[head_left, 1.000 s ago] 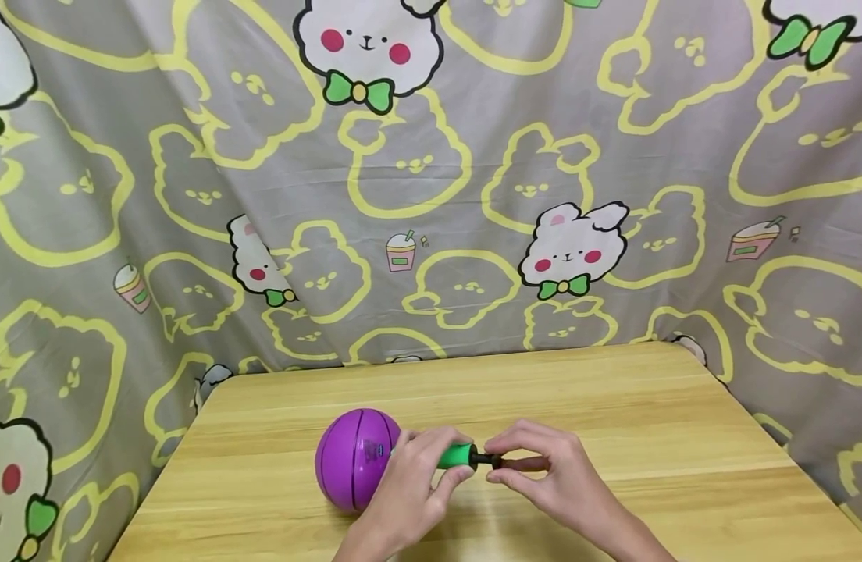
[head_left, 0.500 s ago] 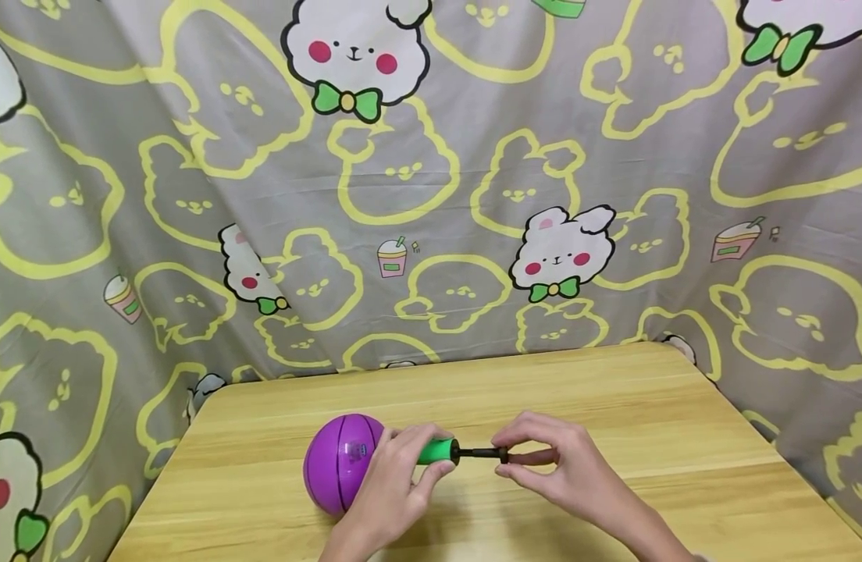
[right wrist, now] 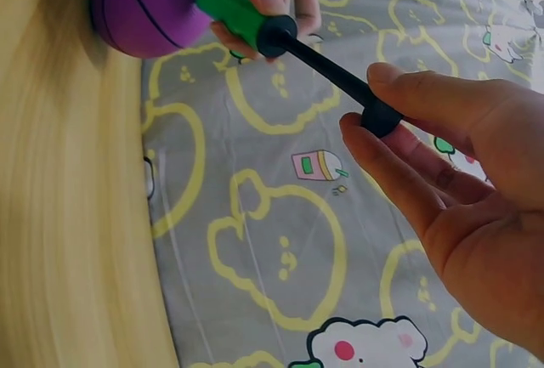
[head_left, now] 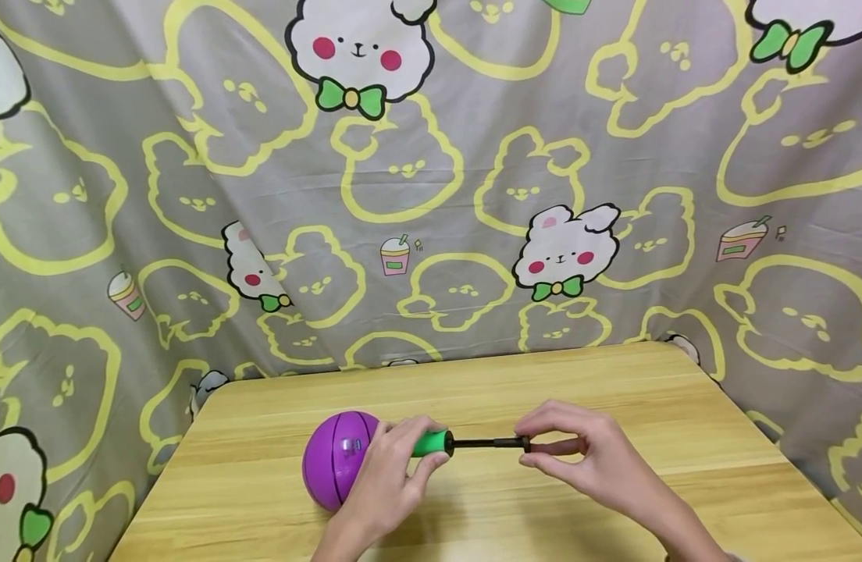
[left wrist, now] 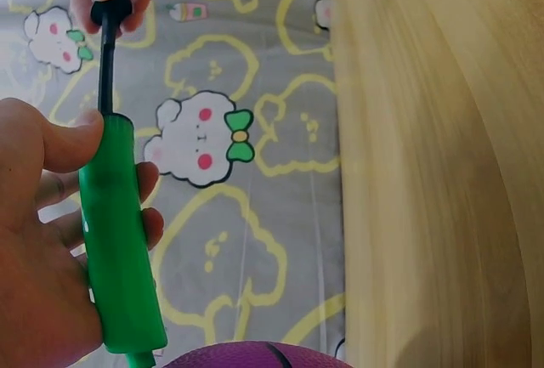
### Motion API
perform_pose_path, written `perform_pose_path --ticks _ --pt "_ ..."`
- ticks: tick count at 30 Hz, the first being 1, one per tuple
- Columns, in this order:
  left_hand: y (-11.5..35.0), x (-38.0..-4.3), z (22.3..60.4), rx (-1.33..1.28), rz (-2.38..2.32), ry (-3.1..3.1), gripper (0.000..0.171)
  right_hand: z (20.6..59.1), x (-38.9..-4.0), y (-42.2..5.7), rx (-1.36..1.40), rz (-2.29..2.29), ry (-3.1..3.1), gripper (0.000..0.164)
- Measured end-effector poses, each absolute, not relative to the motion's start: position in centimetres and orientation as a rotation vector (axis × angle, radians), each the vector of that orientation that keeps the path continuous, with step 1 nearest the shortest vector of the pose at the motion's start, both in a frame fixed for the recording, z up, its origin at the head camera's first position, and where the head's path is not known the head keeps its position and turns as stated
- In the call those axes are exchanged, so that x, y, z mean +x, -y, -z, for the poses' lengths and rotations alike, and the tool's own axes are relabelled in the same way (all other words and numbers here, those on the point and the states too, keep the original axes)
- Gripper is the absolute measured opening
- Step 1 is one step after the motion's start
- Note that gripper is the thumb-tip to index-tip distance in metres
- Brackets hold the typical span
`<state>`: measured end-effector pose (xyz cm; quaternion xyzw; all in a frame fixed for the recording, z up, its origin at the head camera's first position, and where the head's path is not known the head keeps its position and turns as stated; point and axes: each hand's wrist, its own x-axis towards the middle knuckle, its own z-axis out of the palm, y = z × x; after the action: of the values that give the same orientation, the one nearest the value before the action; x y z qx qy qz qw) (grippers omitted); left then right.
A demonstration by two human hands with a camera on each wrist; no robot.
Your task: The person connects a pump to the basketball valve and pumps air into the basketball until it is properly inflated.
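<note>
A small green hand pump (left wrist: 123,240) lies level above the table, its black rod pulled far out of the barrel. Round the green barrel curl the fingers of my left hand (head_left: 385,472). My right hand (head_left: 603,460) pinches the black knob (right wrist: 381,119) at the rod's end between thumb and fingers. A purple ball (head_left: 338,460) with black lines rests on the table just left of my left hand, which hides part of it. In the right wrist view the pump's front end meets the ball; whether a needle is inside cannot be made out.
The wooden table (head_left: 578,390) spreads round the ball and both hands. Behind it and at both sides hangs a grey curtain (head_left: 431,218) with yellow outlines and white cartoon animals, close to the table's edges.
My right hand has moved to the right and slightly up, drawing the black rod farther out of the green barrel. My left hand keeps its grip beside the ball.
</note>
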<state>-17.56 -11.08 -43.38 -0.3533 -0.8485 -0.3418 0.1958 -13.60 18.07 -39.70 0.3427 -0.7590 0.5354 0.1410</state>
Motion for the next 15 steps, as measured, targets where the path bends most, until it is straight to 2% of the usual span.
perform_pose_path --ticks 15 --pt "11.2 -17.6 43.0 -0.966 1.003 2.409 0.016 38.6 -13.2 -19.7 0.974 -1.566 2.216 0.029"
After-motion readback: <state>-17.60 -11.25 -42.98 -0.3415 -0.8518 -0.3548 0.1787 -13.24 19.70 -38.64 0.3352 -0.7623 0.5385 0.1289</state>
